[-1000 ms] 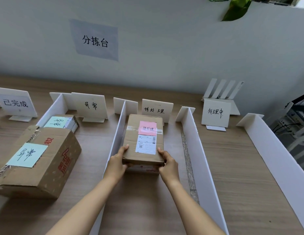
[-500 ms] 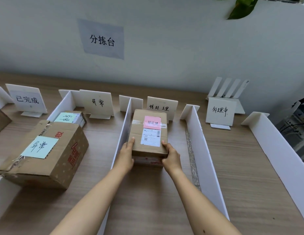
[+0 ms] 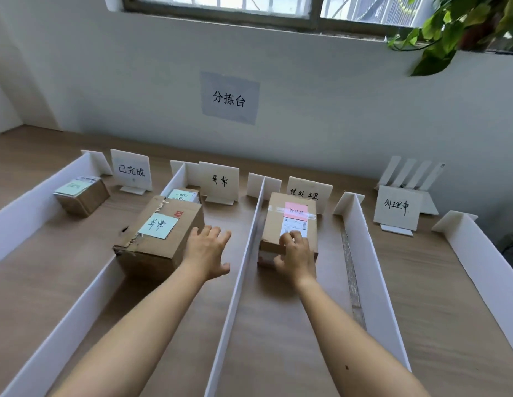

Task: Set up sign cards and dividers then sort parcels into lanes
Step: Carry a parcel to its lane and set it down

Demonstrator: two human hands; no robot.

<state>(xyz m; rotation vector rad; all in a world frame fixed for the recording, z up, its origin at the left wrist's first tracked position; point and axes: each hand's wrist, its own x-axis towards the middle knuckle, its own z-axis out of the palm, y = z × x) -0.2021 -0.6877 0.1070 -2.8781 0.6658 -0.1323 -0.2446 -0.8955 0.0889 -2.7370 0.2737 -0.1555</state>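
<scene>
- The pink-label parcel (image 3: 272, 224) lies flat on the table (image 3: 436, 282), in the lane between two white dividers, its far end close to the sign card 待处理 (image 3: 309, 193) standing just behind it.
- The right hand (image 3: 295, 253) holds the parcel's near end, fingers bent over the top and thumb against the near face.
- The left hand (image 3: 208, 250) hovers left of the parcel, across the middle divider (image 3: 244, 267), fingers spread wide and holding nothing. Whether its fingertips touch the big box cannot be told.
- Just right of the parcel runs the right divider (image 3: 364, 253), and beyond that stands the sign card 处理中 (image 3: 397, 206).
- Left of the parcel, one lane over, sits the big box (image 3: 160, 239) with a green label on top, turned askew. A small green-label parcel (image 3: 183, 196) lies behind it, in front of the sign card 异常 (image 3: 219, 180).
- Further left of the parcel, past another divider (image 3: 77, 305), a small box (image 3: 83, 194) sits near the sign card 已完成 (image 3: 131, 170).
- On the wall behind the parcel hangs a grey sheet (image 3: 229, 98) marked 分拣台.
- Up and to the right of the parcel, a leafy plant (image 3: 456, 27) hangs by the window.
</scene>
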